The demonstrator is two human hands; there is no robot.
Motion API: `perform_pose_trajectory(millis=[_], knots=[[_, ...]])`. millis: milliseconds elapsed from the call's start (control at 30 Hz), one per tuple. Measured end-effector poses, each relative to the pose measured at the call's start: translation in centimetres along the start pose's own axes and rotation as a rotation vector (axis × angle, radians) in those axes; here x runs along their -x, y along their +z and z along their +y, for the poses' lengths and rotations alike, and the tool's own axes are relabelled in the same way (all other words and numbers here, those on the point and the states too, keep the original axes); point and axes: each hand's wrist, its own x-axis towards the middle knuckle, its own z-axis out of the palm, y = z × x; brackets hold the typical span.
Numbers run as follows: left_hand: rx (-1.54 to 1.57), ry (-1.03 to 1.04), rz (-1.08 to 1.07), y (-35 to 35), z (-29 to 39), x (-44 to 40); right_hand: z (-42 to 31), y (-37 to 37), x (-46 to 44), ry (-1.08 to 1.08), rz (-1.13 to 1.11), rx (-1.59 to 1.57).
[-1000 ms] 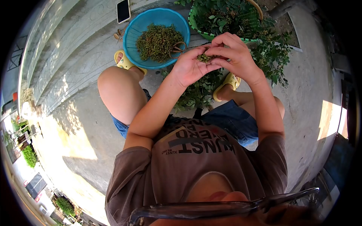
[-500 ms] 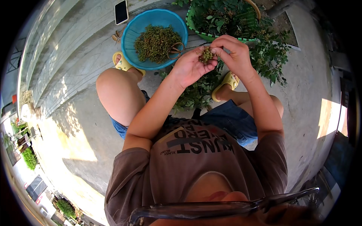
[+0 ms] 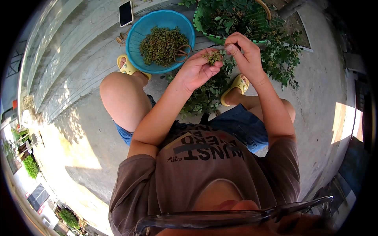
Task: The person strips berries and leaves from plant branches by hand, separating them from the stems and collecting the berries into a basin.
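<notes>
My left hand [image 3: 200, 70] is closed round a small cluster of green berries [image 3: 212, 58], held up with the fingers curled under it. Just to its right, my right hand [image 3: 245, 55] has thumb and forefinger pinched together beside the cluster. A tiny bit of something greenish shows at those fingertips, too small to make out. Left of the hands stands a blue plastic basin [image 3: 136, 37] with a heap of greenish-brown berry clusters [image 3: 161, 45] in it. A brown looped thing [image 3: 182, 53] lies at the heap's right side.
A green basket [image 3: 201, 29] full of leafy branches stands ahead, with leaves [image 3: 279, 59] spilling over its right side. More leafy sprigs [image 3: 202, 100] lie between my feet in yellow sandals [image 3: 236, 88]. A phone [image 3: 126, 14] rests on the concrete step beyond the basin.
My right hand has moved slightly up and away from the cluster, so a gap shows between the fingertips and the berries. My left hand has shifted a little left and turned slightly.
</notes>
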Motion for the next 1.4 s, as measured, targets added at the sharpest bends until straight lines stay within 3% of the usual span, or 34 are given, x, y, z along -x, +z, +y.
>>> perform_pose_trajectory(millis=[133,233,367,433,567,633,700,767,900,967,1000,1033,1067,1200,1267,1300,1367,1400], knots=[[-0.130,0.098,0.061,0.4,0.1,0.1,-0.1,-0.9,0.0,0.077,-0.008,-0.183],[-0.217,0.177,0.187,1.3,0.0,0.1,-0.5,-2.0,0.0,0.140,-0.112,-0.087],[-0.218,0.187,0.174,0.7,0.7,-0.1,-0.4,-2.4,-0.2,0.197,-0.140,0.025],[0.075,0.228,0.143,-1.1,1.5,0.0,0.5,-2.4,-0.2,0.183,-0.167,0.054],[0.459,0.644,0.529,-5.2,4.9,0.0,2.2,-2.6,-0.1,0.173,-0.199,0.112],[0.404,0.658,0.709,-11.3,5.8,0.5,2.4,-2.6,-0.1,0.150,-0.285,0.187],[0.377,0.602,0.808,-12.6,4.4,0.7,3.6,-2.7,-0.1,0.100,-0.318,0.241],[0.205,0.453,0.739,-10.4,2.8,1.0,4.7,-2.5,0.1,0.073,-0.374,0.324],[0.033,0.411,0.646,-9.6,3.3,0.0,6.1,-2.1,0.7,0.113,-0.479,0.444],[0.043,0.393,0.679,-9.1,3.2,-0.6,7.4,-0.9,1.3,0.366,-0.725,0.357],[0.007,0.352,0.582,-9.5,3.2,-1.0,9.0,0.1,2.3,0.452,-0.837,0.279],[-0.027,0.309,0.482,-9.7,3.2,-1.4,10.7,1.1,3.6,0.491,-0.924,0.206],[-0.027,0.312,0.537,-8.3,2.7,-2.4,14.0,2.2,6.1,0.408,-0.889,0.223],[-0.100,0.227,0.492,-7.7,1.0,-4.6,26.0,2.5,12.5,0.507,-1.337,0.565],[-0.170,0.135,0.497,-7.5,0.4,-4.1,32.1,0.6,15.5,0.547,-1.344,0.914],[-0.225,0.087,0.506,-7.5,0.2,-3.7,34.3,0.1,16.3,0.553,-1.354,0.908],[-0.276,0.073,0.529,-8.1,0.4,-3.4,37.7,-0.5,17.0,0.909,-0.944,0.866],[-0.332,0.058,0.544,-8.4,0.4,-3.3,38.3,-0.1,17.2,0.919,-0.957,0.864]])
